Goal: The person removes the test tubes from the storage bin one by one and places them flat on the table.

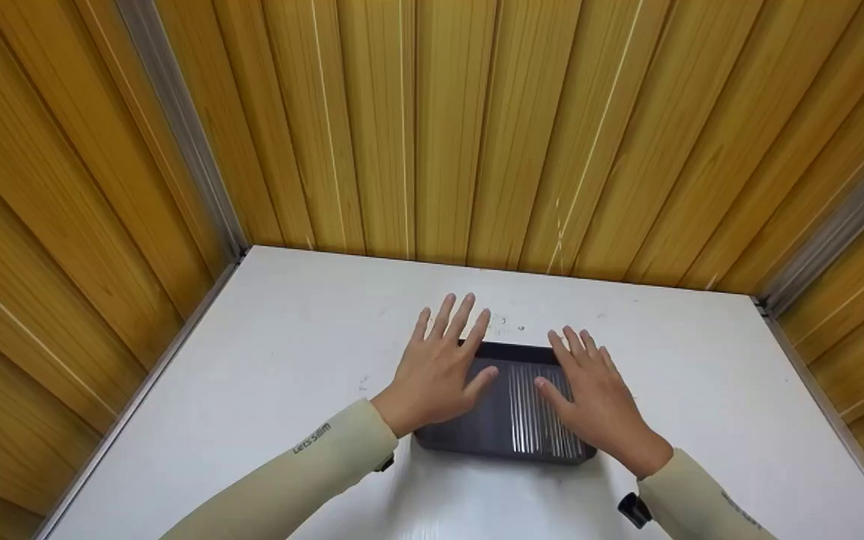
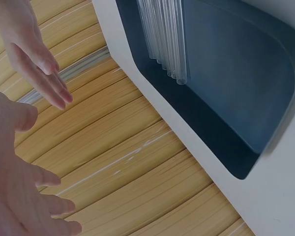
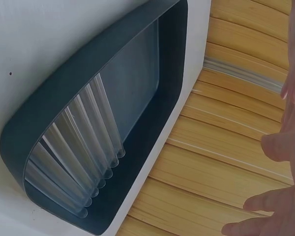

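A dark blue-grey rectangular tray (image 1: 503,451) lies on the white table. Several clear tubes (image 1: 524,412) are lined up side by side in its right half; the left half shows bare tray floor. In the right wrist view the near ends of the tubes (image 3: 101,179) look rounded. My left hand (image 1: 436,375) hovers above the tray's left side, palm down, fingers straight and spread. Over the right side my right hand (image 1: 597,394) is held the same way and hides part of the tray and tubes. Both wrist views show the hands apart from the tray, holding nothing.
The white tabletop (image 1: 312,352) surrounds the tray, with small dark marks behind it. Wood-patterned panels (image 1: 447,135) wall in the back and both sides, with metal posts (image 1: 184,127) at the corners.
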`<act>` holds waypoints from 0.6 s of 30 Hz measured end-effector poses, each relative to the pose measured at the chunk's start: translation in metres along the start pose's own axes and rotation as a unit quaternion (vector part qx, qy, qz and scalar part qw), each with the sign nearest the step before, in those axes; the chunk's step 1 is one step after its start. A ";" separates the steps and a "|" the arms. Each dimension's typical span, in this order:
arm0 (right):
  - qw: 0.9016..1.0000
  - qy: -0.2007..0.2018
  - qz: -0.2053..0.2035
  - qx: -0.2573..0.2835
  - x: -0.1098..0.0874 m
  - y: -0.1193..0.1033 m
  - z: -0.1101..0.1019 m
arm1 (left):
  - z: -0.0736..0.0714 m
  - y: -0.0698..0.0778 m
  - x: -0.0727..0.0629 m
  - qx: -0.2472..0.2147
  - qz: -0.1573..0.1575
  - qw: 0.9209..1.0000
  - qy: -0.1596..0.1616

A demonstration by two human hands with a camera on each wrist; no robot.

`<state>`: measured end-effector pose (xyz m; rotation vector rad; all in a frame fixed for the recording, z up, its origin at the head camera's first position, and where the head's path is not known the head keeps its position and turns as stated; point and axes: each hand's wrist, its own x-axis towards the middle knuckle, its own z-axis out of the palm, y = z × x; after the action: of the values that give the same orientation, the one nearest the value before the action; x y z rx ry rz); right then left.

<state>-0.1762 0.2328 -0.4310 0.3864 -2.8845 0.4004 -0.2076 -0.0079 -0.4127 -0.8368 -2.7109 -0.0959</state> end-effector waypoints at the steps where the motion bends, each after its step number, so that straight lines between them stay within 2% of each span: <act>1: 1.000 0.001 0.001 0.001 0.000 -0.001 0.000 | 0.000 -0.001 0.000 0.000 0.000 1.000 0.000; 9: 1.000 -0.002 0.013 0.012 0.004 -0.004 0.002 | 0.002 -0.005 -0.001 -0.002 0.001 1.000 -0.012; 18: 0.997 -0.017 0.044 0.054 0.004 0.001 0.007 | 0.007 -0.006 -0.005 -0.009 -0.008 1.000 -0.024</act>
<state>-0.1813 0.2312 -0.4369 0.2854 -2.9287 0.5723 -0.2087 -0.0149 -0.4206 -0.8320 -2.7671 -0.1059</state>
